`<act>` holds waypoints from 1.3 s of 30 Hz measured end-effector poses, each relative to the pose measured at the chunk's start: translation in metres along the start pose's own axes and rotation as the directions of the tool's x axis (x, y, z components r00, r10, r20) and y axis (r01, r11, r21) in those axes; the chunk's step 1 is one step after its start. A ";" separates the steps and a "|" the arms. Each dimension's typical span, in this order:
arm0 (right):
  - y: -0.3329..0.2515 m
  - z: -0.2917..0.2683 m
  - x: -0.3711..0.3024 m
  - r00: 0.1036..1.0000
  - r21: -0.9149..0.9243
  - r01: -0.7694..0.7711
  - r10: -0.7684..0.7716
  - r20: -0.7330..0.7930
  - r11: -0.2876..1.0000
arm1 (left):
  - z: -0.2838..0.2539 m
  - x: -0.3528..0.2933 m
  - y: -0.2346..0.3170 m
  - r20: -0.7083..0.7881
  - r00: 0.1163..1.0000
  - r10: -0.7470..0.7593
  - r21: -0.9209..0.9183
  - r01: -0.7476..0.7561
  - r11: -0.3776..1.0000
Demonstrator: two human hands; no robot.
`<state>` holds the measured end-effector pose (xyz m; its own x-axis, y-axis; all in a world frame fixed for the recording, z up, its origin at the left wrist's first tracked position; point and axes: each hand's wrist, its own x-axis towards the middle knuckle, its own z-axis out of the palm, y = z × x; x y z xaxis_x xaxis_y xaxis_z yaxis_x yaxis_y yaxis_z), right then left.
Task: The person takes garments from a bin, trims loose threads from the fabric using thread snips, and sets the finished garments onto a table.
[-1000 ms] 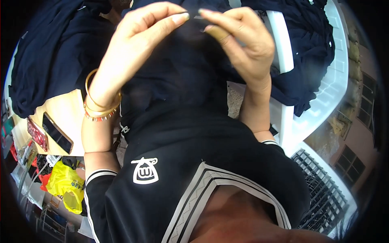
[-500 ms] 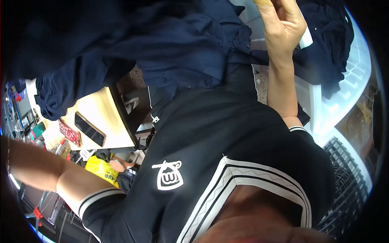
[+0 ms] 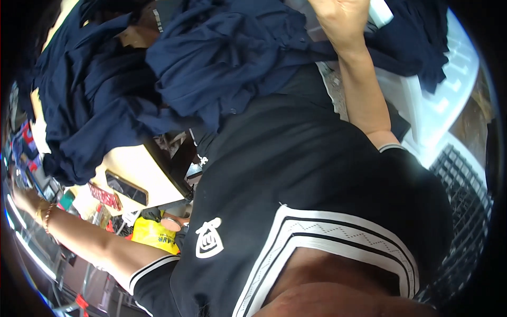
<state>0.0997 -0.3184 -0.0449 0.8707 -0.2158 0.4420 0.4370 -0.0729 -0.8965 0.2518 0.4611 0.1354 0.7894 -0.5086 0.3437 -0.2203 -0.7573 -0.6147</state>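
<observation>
Both my hands are far apart from each other. My right hand [image 3: 340, 18] is at the top of the frame, right of the middle, raised above the pile of dark blue garments [image 3: 211, 68]; its fingers are cut off by the frame edge, so I cannot tell whether it grips something, but its heel lies at the cloth. My left hand [image 3: 21, 198] is at the far left edge, low down, with the arm stretched out to the side. It wears gold bangles [image 3: 45, 216] on the wrist, and I cannot tell if it holds anything.

The dark blue garments fill the upper left and upper middle of the frame. Below them lies a beige surface [image 3: 137, 169]. A white plastic chair [image 3: 443, 100] stands at the right side. A yellow bag [image 3: 153, 235] is at the lower left.
</observation>
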 end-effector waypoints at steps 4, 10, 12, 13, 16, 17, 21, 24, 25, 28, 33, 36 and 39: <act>0.002 -0.012 -0.001 0.999 0.001 -0.055 0.055 -0.004 0.999 | -0.038 0.071 0.278 -0.121 0.993 -0.006 -0.667 -0.076 0.741; 0.003 -0.021 -0.008 0.980 0.168 -0.163 0.178 -0.084 0.972 | -0.173 0.129 0.583 -0.133 0.979 0.155 -0.987 -0.146 0.071; 0.001 -0.035 -0.012 0.987 0.063 -0.085 0.092 -0.130 0.994 | -0.187 0.140 0.647 -0.086 0.971 0.222 -0.995 -0.093 0.020; -0.001 -0.038 -0.013 0.987 0.059 -0.078 0.086 -0.139 0.995 | -0.188 0.142 0.674 -0.091 0.976 0.197 -0.988 -0.114 0.107; 0.005 -0.041 -0.016 0.992 0.014 -0.047 0.048 -0.114 0.999 | -0.169 0.142 0.702 0.072 0.927 0.367 -0.961 -0.034 0.276; 0.004 -0.041 -0.018 0.995 -0.005 -0.053 0.053 -0.083 0.999 | -0.156 0.142 0.697 0.055 0.914 0.401 -0.978 -0.032 0.207; -0.004 -0.042 -0.025 0.998 -0.265 -0.060 0.061 -0.006 0.962 | -0.158 0.132 0.642 0.304 0.858 0.413 -0.853 0.438 -0.283; 0.017 -0.041 -0.030 0.962 0.232 -0.265 0.272 0.003 0.936 | -0.160 0.112 0.589 0.500 0.752 0.430 -0.079 0.534 -0.842; 0.023 -0.040 -0.032 0.944 0.294 -0.317 0.331 0.004 0.902 | -0.150 0.106 0.576 0.403 0.792 0.459 0.060 0.478 -0.876; 0.055 -0.036 -0.050 0.883 0.322 -0.460 0.465 0.067 0.827 | -0.164 0.083 0.541 0.618 0.681 0.392 0.083 0.440 -0.894; 0.053 -0.005 -0.053 0.964 0.042 -0.190 0.179 0.198 0.981 | -0.159 0.043 0.530 0.810 0.518 0.276 -0.069 0.552 -0.831; 0.041 0.007 -0.046 0.934 -0.060 -0.127 0.140 0.330 0.990 | -0.153 0.036 0.542 0.820 0.539 0.193 -0.073 0.433 -0.899; 0.037 0.020 -0.032 0.873 -0.177 0.059 0.036 0.487 0.982 | -0.150 0.040 0.547 0.803 0.575 0.156 -0.107 0.397 -0.911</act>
<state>0.0927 -0.2945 -0.0910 0.8854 0.2829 0.3687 0.4404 -0.2571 -0.8602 0.0771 -0.0352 -0.0808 0.8794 -0.0817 -0.4690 0.4534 0.4444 0.7727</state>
